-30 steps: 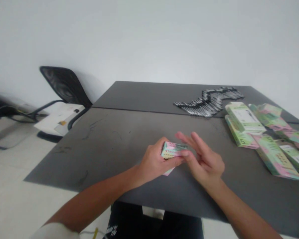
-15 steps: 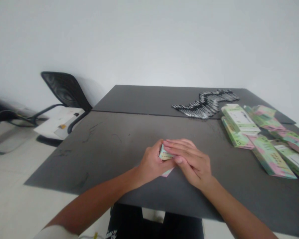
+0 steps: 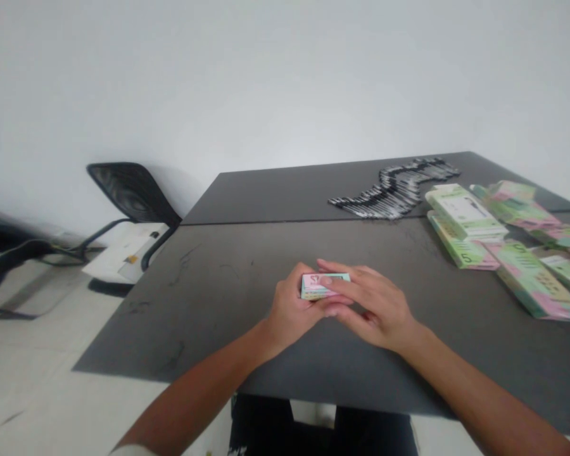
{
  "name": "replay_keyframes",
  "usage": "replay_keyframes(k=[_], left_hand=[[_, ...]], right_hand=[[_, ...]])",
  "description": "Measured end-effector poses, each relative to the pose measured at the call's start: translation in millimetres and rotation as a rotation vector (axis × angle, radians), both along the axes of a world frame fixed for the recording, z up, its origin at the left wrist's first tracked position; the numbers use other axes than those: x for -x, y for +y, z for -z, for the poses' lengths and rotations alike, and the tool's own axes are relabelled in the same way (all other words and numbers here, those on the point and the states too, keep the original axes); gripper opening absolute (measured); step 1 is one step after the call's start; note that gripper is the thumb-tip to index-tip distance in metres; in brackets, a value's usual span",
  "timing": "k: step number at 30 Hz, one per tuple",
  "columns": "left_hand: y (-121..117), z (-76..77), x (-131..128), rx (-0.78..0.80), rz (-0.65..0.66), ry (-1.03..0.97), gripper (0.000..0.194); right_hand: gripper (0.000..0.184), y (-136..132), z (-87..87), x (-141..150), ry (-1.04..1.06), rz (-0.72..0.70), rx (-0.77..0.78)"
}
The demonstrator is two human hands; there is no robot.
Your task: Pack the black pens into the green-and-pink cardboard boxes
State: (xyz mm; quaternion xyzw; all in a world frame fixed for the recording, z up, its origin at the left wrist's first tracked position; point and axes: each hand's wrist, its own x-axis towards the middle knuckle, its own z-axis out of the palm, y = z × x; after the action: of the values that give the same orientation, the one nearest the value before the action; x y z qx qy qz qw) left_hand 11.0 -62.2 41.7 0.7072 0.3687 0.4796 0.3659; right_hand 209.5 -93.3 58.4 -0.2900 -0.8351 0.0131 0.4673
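Note:
A small cardboard box (image 3: 312,288), printed in pink, green and yellow, is held over the near part of the table with its narrow end facing up. My left hand (image 3: 292,304) is wrapped round its left side, the thumb across the front. My right hand (image 3: 377,304) is on its right side. One right finger presses on the pink end panel, where a dark gap shows at the right. The right thumb tip meets the left thumb in front of the box. The lower part of the box is hidden behind my hands.
Several similar green and pink boxes (image 3: 534,278) lie piled on the right of the dark table (image 3: 218,266). Behind them, many black and clear pens (image 3: 394,193) lie in a curving row. A mesh-backed chair (image 3: 128,190) bearing a white box (image 3: 123,253) stands at the left.
The right fingers have shifted off the box's top, so its pink end panel now shows. The box has turned slightly within my hands. The camera view has tilted a little.

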Motion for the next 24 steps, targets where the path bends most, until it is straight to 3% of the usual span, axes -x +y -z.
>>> replay_keyframes(k=[4,13,20,24], left_hand=[[0.4,2.1,0.4,-0.014,0.049,0.028,0.049],[-3.6,-3.0,-2.0,0.107,0.054,0.060,0.044],[-2.5,0.4,-0.5,0.098,0.020,0.107,0.045],[-4.1,4.6,-0.9,0.078,0.051,0.036,0.048]], right_hand=[[0.050,-2.7,-6.7,-1.4,-0.055,0.001,0.052],[0.065,-2.6,-9.4,1.8,0.039,-0.054,0.212],[0.060,-5.0,-7.1,4.9,0.091,-0.038,0.185],[0.072,-1.9,-0.4,4.6,0.106,0.000,0.085]])
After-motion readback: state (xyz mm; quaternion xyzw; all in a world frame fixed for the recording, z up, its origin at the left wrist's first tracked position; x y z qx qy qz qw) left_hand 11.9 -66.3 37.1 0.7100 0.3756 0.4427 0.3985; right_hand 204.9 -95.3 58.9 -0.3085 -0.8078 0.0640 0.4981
